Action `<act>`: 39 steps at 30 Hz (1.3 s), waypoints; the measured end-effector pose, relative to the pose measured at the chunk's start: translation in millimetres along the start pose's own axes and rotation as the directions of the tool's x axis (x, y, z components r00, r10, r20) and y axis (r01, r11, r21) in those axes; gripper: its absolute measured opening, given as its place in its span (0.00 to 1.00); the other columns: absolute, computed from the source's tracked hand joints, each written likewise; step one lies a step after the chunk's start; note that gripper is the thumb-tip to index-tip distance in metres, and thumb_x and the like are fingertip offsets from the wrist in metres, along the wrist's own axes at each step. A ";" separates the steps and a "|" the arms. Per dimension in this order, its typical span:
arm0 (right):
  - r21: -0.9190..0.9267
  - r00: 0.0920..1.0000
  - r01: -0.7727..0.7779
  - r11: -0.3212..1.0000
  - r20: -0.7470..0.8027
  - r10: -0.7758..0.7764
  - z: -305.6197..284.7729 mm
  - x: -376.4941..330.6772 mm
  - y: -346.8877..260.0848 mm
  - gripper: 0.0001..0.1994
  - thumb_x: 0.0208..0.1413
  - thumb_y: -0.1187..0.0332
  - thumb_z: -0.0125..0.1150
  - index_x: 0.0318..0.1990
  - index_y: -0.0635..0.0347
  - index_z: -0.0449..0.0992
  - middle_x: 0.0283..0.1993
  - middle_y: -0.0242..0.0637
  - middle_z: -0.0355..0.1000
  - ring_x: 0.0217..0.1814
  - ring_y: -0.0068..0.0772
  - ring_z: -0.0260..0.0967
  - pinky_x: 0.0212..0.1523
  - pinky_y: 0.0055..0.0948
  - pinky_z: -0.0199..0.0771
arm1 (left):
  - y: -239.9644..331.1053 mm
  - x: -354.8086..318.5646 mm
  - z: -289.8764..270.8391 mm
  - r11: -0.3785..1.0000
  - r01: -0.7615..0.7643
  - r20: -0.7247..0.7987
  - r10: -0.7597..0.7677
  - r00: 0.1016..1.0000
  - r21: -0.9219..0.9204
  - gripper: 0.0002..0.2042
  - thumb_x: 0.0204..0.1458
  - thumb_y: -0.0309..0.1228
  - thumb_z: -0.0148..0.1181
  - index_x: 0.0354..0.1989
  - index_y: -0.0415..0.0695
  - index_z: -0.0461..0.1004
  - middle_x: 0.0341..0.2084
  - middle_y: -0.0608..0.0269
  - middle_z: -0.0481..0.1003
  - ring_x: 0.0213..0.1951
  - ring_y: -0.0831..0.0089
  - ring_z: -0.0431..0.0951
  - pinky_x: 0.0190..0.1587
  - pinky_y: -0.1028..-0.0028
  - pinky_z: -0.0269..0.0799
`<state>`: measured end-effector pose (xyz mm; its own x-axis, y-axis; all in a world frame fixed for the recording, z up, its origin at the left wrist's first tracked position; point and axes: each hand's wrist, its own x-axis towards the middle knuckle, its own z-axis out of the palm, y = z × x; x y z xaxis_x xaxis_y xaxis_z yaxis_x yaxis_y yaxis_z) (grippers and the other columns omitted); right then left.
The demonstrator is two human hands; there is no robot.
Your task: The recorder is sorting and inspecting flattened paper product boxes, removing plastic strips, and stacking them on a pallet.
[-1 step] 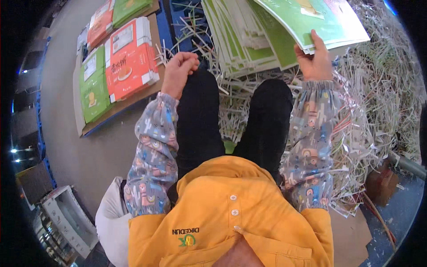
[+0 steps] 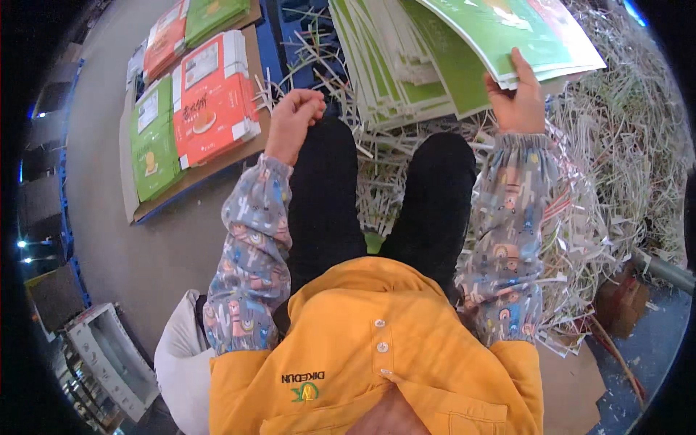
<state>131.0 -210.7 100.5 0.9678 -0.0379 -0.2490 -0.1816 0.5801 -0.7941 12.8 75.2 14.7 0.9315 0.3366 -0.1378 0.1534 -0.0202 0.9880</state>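
My right hand grips the near edge of a few printed sheets, green with an orange part at the right. Its thumb lies on top and the other fingers are curled beneath. Left of them, a fanned stack of green-and-white printed sheets lies over paper shreds, its far end cut off by the picture's top. Above my left knee, my left hand is closed, fingers bent against the thumb. Whatever it may hold is hidden.
To the left, flat orange cartons and green cartons lie in piles on a cardboard sheet. Shredded paper strips heap up on the right and between my legs. A grey pipe and brown cardboard are at the lower right.
Both my hands have shifted very slightly toward me and to the right. The sheets stay in my right hand.
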 end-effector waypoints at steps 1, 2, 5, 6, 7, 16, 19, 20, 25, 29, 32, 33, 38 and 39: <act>-0.017 1.000 0.015 1.000 0.008 -0.015 9.0 -6.6 -10.7 0.13 0.48 0.69 0.57 0.41 0.62 0.66 0.37 0.38 0.65 0.38 0.32 0.64 0.35 0.31 0.68 | -1.3 -2.4 -0.8 1.000 -0.008 0.000 0.008 1.000 0.021 0.06 0.49 0.25 0.50 0.33 0.38 0.70 0.24 0.65 0.72 0.28 0.81 0.70 0.31 0.83 0.65; -0.017 0.999 0.024 1.000 0.026 -0.024 1.5 -5.3 -14.7 0.13 0.48 0.69 0.57 0.41 0.62 0.66 0.37 0.38 0.65 0.38 0.32 0.64 0.35 0.31 0.68 | -3.0 -3.6 -2.8 1.000 -0.024 -0.010 0.024 1.000 0.015 0.06 0.49 0.25 0.50 0.33 0.38 0.70 0.24 0.65 0.72 0.28 0.81 0.70 0.31 0.83 0.65; -0.678 0.835 0.524 0.516 0.289 -0.468 -48.9 15.4 6.8 0.23 0.47 0.71 0.57 0.53 0.60 0.61 0.41 0.44 0.67 0.45 0.39 0.65 0.43 0.33 0.67 | -8.9 -4.4 -3.3 0.990 -0.102 -0.033 0.106 0.994 0.095 0.06 0.48 0.24 0.49 0.31 0.36 0.70 0.24 0.64 0.72 0.27 0.80 0.70 0.34 0.81 0.66; -0.752 0.638 0.606 -0.260 0.655 -0.405 -43.0 -9.7 5.8 0.28 0.41 0.72 0.61 0.53 0.62 0.61 0.46 0.50 0.66 0.49 0.46 0.64 0.48 0.33 0.64 | -9.2 -5.7 -10.2 0.989 -0.110 -0.050 0.115 0.992 0.096 0.06 0.48 0.24 0.49 0.31 0.36 0.70 0.24 0.64 0.72 0.27 0.80 0.70 0.34 0.81 0.66; -0.812 0.753 0.559 -0.170 0.582 -0.306 -51.0 -9.1 16.1 0.33 0.35 0.73 0.65 0.54 0.62 0.60 0.48 0.52 0.64 0.51 0.50 0.63 0.49 0.33 0.62 | -7.1 -5.9 -10.4 0.992 -0.072 -0.069 0.079 0.995 0.100 0.05 0.48 0.23 0.49 0.31 0.36 0.70 0.24 0.64 0.72 0.27 0.80 0.70 0.34 0.81 0.66; -0.461 0.939 0.081 0.884 -0.261 -0.222 -61.4 0.3 43.2 0.15 0.47 0.66 0.58 0.43 0.60 0.66 0.37 0.32 0.68 0.37 0.26 0.66 0.34 0.26 0.68 | 11.6 0.6 11.5 0.997 -0.016 -0.050 0.020 0.999 0.071 0.05 0.47 0.23 0.50 0.31 0.36 0.70 0.24 0.64 0.72 0.26 0.81 0.70 0.31 0.81 0.66; -0.091 0.950 0.015 0.996 -0.309 -0.043 -66.2 1.9 51.3 0.15 0.48 0.66 0.58 0.42 0.59 0.66 0.37 0.31 0.68 0.37 0.27 0.67 0.35 0.28 0.70 | 5.0 3.7 15.7 0.996 -0.072 -0.028 0.074 0.997 0.045 0.05 0.47 0.23 0.50 0.31 0.36 0.70 0.24 0.64 0.72 0.26 0.80 0.70 0.32 0.81 0.66; 0.213 0.987 -0.039 0.976 -0.146 0.072 -67.5 3.7 52.2 0.15 0.48 0.65 0.59 0.42 0.59 0.67 0.38 0.32 0.68 0.38 0.28 0.67 0.35 0.28 0.71 | 2.8 5.1 15.9 0.995 -0.091 -0.013 0.091 0.996 0.037 0.06 0.47 0.23 0.50 0.31 0.36 0.70 0.24 0.63 0.72 0.26 0.80 0.71 0.32 0.81 0.67; 0.161 0.999 0.040 0.986 0.011 -0.042 -50.3 5.7 42.0 0.13 0.49 0.70 0.57 0.43 0.59 0.68 0.42 0.34 0.69 0.42 0.29 0.68 0.42 0.30 0.70 | 10.6 6.9 23.8 0.999 -0.032 0.010 0.032 0.999 -0.006 0.05 0.47 0.24 0.49 0.31 0.38 0.70 0.24 0.65 0.72 0.25 0.82 0.70 0.28 0.83 0.65; 0.089 0.994 0.080 0.993 0.066 -0.086 -55.0 2.0 12.4 0.15 0.49 0.72 0.55 0.45 0.63 0.65 0.42 0.37 0.68 0.43 0.31 0.67 0.44 0.29 0.70 | 17.4 14.6 23.2 1.000 -0.020 0.026 0.020 0.999 -0.011 0.05 0.48 0.24 0.49 0.31 0.38 0.70 0.24 0.66 0.72 0.25 0.82 0.69 0.28 0.82 0.64; -0.481 0.891 0.450 0.752 0.179 -0.418 -63.5 -47.0 -9.9 0.14 0.51 0.73 0.51 0.46 0.66 0.64 0.42 0.39 0.67 0.42 0.30 0.68 0.44 0.29 0.70 | 30.0 28.8 10.0 0.993 -0.090 0.006 0.091 0.996 -0.072 0.06 0.48 0.26 0.49 0.32 0.38 0.70 0.24 0.66 0.72 0.26 0.82 0.69 0.30 0.82 0.65; -0.027 0.986 0.161 0.987 0.039 -0.160 -63.7 -60.6 -20.2 0.15 0.51 0.72 0.51 0.46 0.66 0.64 0.42 0.39 0.67 0.42 0.31 0.68 0.44 0.29 0.70 | 37.7 39.2 9.2 0.986 -0.159 -0.061 0.156 0.986 -0.057 0.06 0.49 0.27 0.49 0.32 0.38 0.70 0.24 0.67 0.72 0.27 0.82 0.69 0.31 0.81 0.65; -0.498 0.974 0.224 0.838 0.096 -0.203 -148.7 -101.4 14.6 0.19 0.50 0.69 0.52 0.49 0.66 0.61 0.44 0.42 0.66 0.46 0.36 0.67 0.47 0.34 0.69 | 56.4 110.7 9.0 0.892 -0.443 -0.239 0.452 0.859 0.092 0.09 0.48 0.31 0.52 0.33 0.37 0.71 0.30 0.62 0.71 0.31 0.78 0.70 0.36 0.80 0.65; -0.241 0.999 0.042 0.970 -0.017 -0.047 -157.8 -99.0 19.3 0.20 0.50 0.68 0.52 0.50 0.66 0.60 0.46 0.43 0.66 0.47 0.37 0.66 0.48 0.35 0.68 | 58.7 126.6 12.4 0.893 -0.441 -0.237 0.450 0.861 0.092 0.09 0.48 0.31 0.52 0.33 0.37 0.71 0.30 0.62 0.71 0.31 0.78 0.70 0.36 0.80 0.65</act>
<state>4.2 -324.2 22.3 0.9721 -0.0794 -0.2208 -0.1778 0.3646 -0.9140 143.8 105.0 54.4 0.7928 0.5042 0.3423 -0.2435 -0.2529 0.9364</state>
